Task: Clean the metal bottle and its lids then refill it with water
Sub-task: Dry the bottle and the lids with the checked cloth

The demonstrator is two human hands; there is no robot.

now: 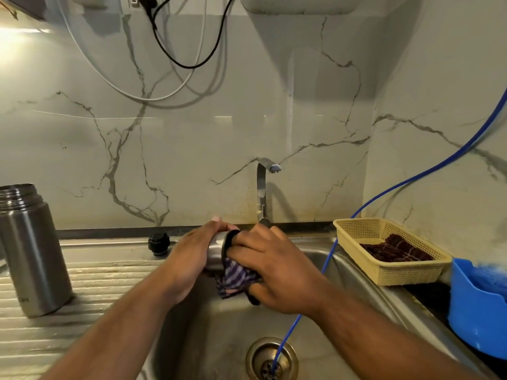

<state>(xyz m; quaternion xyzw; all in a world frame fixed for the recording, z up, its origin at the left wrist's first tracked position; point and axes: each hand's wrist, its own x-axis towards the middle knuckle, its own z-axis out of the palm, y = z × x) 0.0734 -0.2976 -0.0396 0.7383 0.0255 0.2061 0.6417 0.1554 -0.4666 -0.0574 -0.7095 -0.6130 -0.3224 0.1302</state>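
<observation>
Wiping the steel lid (215, 249) over the sink (214, 338), centre frame

My left hand (192, 253) grips the lid lying sideways, long axis left-right, its black-rimmed mouth facing my right hand (277, 272), which clutches a striped cloth (236, 278) against it. The metal bottle (33, 256) stands upright and uncapped at the left edge; I cannot see inside. The yellow basket (395, 275) at right holds a dark cloth (395, 249)

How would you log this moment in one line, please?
left hand holds metal lid; right hand wipes it with cloth; bottle uncapped on drainboard
</observation>
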